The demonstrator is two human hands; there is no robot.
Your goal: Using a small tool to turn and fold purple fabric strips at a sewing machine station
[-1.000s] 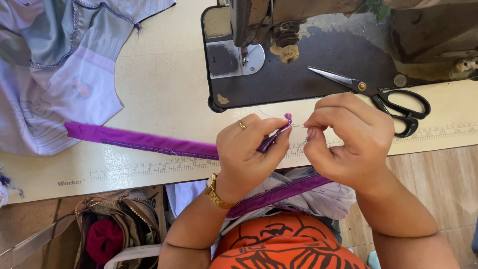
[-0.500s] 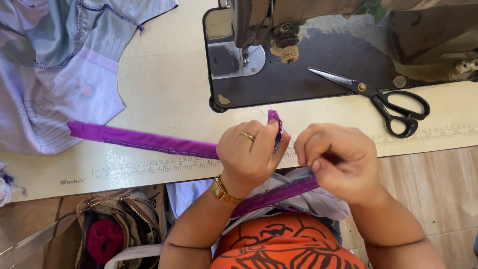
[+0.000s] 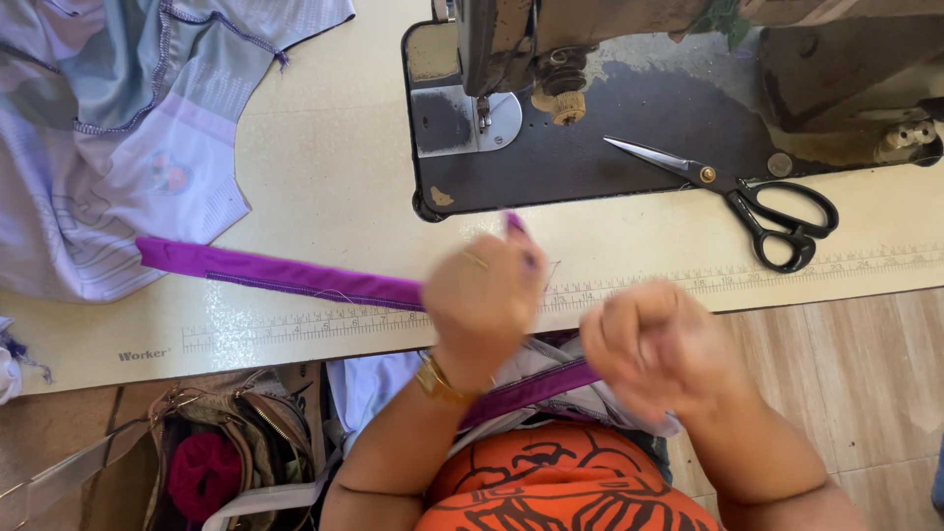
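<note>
Left hand point(image 3: 482, 300) over the near edge of the cream sewing table point(image 3: 324, 167), blurred, fingers curled around a purple fabric strip point(image 3: 285, 275), a short purple tip poking up past the knuckles; gold ring on one finger, gold watch point(image 3: 438, 382) at the wrist. Right hand point(image 3: 654, 344) just beside it, a little lower and nearer the body, also blurred, closed into a loose fist; cannot tell whether anything sits inside that fist. Hands close together but not touching. Purple strip stretched flat across the table from the left hand out toward a pale lilac and grey garment point(image 3: 118, 147) heaped at the table's far left corner, the strip's outer end lying on that garment; a second length of the strip running below the hands across the lap, over white cloth and an orange patterned top point(image 3: 560, 492). Printed ruler scale along the table's front edge, passing beneath the hands. Sewing machine point(image 3: 551, 59) on its dark base plate beyond the hands, black-handled scissors point(image 3: 747, 197) lying shut on that plate to the right, well apart from both hands. Open bag point(image 3: 226, 452) with something dark red inside on the floor at lower left
</note>
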